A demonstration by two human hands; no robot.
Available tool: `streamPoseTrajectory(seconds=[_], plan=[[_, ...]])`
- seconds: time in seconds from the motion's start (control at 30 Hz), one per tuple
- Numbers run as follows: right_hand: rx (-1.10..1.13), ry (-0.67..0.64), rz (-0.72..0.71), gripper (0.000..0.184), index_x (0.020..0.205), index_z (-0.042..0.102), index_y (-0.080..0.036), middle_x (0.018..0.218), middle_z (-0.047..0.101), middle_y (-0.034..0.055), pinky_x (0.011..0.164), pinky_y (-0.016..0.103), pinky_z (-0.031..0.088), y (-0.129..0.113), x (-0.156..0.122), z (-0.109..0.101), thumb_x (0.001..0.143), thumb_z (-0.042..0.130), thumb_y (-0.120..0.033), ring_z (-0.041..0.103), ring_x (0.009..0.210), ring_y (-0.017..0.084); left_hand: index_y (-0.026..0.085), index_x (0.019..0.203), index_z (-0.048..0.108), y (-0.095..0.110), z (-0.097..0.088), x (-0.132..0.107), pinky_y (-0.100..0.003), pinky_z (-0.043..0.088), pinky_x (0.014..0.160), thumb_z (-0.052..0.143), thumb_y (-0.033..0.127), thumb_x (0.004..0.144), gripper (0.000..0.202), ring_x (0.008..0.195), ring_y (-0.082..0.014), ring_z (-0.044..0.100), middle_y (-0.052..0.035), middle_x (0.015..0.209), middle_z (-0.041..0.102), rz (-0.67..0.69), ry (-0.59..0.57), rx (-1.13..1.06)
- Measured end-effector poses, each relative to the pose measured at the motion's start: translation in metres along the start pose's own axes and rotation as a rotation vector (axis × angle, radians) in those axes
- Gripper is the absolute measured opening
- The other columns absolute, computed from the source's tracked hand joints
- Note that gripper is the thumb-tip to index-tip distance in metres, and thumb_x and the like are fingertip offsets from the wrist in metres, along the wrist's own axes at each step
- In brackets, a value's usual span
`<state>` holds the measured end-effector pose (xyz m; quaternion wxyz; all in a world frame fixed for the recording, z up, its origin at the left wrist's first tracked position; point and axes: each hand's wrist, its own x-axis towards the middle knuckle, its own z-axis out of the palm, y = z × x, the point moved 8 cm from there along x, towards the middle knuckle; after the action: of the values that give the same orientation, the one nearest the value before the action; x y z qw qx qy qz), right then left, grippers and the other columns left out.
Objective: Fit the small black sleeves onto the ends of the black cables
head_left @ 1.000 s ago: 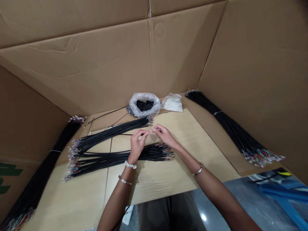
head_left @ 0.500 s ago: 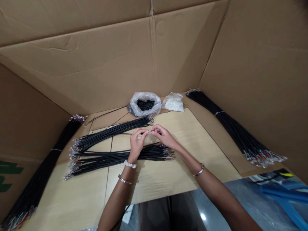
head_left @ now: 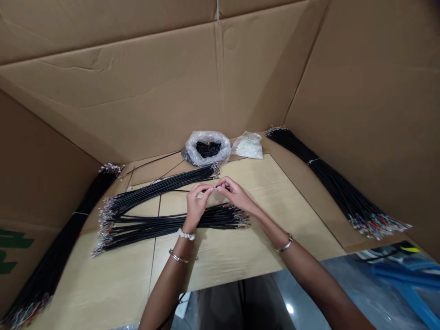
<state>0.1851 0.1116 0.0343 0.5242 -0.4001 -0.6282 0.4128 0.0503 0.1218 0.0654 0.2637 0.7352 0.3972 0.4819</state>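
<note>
Cable [head_left: 182, 190], likely light, springy, best held near its tip: left hand [head_left: 196, 201] pinches it toward the desk's [head_left: 275, 206] far edge, right hand [head_left: 237, 192] seemingly pinching a dark piece [head_left: 217, 186].

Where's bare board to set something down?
Bare board shows right of the right hand, short of the right tied bundle; between the forearms and left of the left forearm, both below the lower cable pile. Crowded: around the left hand, by that pile and the upper cable pile; the back, by the open bag and smaller bag.
</note>
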Motion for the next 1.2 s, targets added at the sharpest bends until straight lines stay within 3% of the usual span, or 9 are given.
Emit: streamPoseTrajectory(seconds=[0.3, 0.63, 0.87, 1.0, 1.07, 1.2], plan=[[-0.197, -0.021, -0.081, 0.017, 0.096, 0.054, -0.015, 0.085, 0.056, 0.0034, 0.068, 0.024, 0.038, -0.012, -0.002, -0.002, 0.091, 0.048, -0.030, 0.050, 0.075, 0.013, 0.011, 0.079, 0.068, 0.001, 0.004, -0.001, -0.011, 0.043, 0.071, 0.062, 0.035, 0.080, 0.025, 0.077, -0.0016, 0.055, -0.0029, 0.081, 0.062, 0.005, -0.052, -0.008], [-0.445, -0.079, -0.216, 0.020, 0.097, 0.055, -0.016, 0.095, 0.059, 0.0076, 0.080, 0.028, 0.041, -0.024, -0.009, 0.001, 0.097, 0.039, -0.028, 0.055, 0.088, 0.017, 0.012, 0.082, 0.069, -0.001, 0.008, -0.003, -0.014, 0.045, 0.073, 0.059, 0.037, 0.082, 0.028, 0.080, -0.0037, 0.056, -0.0044, 0.083, 0.062, 0.039, -0.109, 0.009], [-0.476, -0.110, -0.146, 0.024, 0.089, 0.055, -0.017, 0.085, 0.059, 0.0050, 0.072, 0.026, 0.038, -0.017, -0.008, 0.002, 0.098, 0.039, -0.033, 0.054, 0.078, 0.015, 0.012, 0.089, 0.067, -0.011, 0.013, -0.002, -0.013, 0.046, 0.080, 0.061, 0.043, 0.079, 0.033, 0.085, -0.0039, 0.058, -0.0044, 0.092, 0.063, -0.060, -0.185, -0.032], [-0.495, -0.118, -0.123, 0.023, 0.086, 0.053, -0.017, 0.082, 0.058, 0.0045, 0.070, 0.025, 0.036, -0.013, -0.007, 0.004, 0.098, 0.038, -0.030, 0.052, 0.075, 0.015, 0.014, 0.104, 0.064, -0.017, 0.014, -0.005, -0.013, 0.044, 0.084, 0.046, 0.049, 0.088, 0.042, 0.093, -0.0038, 0.058, -0.0047, 0.104, 0.062, -0.162, -0.244, -0.055], [-0.462, -0.100, -0.124, 0.023, 0.084, 0.051, -0.016, 0.080, 0.057, 0.0041, 0.069, 0.025, 0.035, -0.014, -0.005, 0.001, 0.097, 0.039, -0.030, 0.050, 0.073, 0.015, 0.015, 0.108, 0.062, -0.018, 0.011, -0.005, -0.015, 0.043, 0.089, 0.039, 0.048, 0.091, 0.044, 0.097, -0.0044, 0.057, -0.0044, 0.107, 0.061, -0.155, -0.278, -0.011], [-0.392, -0.070, -0.096, 0.023, 0.079, 0.048, -0.016, 0.074, 0.054, 0.0025, 0.066, 0.024, 0.034, -0.013, -0.003, -0.006, 0.095, 0.041, -0.031, 0.047, 0.068, 0.014, 0.018, 0.106, 0.064, -0.017, 0.005, -0.002, -0.020, 0.037, 0.098, 0.045, 0.044, 0.090, 0.036, 0.105, -0.0068, 0.053, -0.0027, 0.109, 0.060, -0.023, -0.339, 0.219]])
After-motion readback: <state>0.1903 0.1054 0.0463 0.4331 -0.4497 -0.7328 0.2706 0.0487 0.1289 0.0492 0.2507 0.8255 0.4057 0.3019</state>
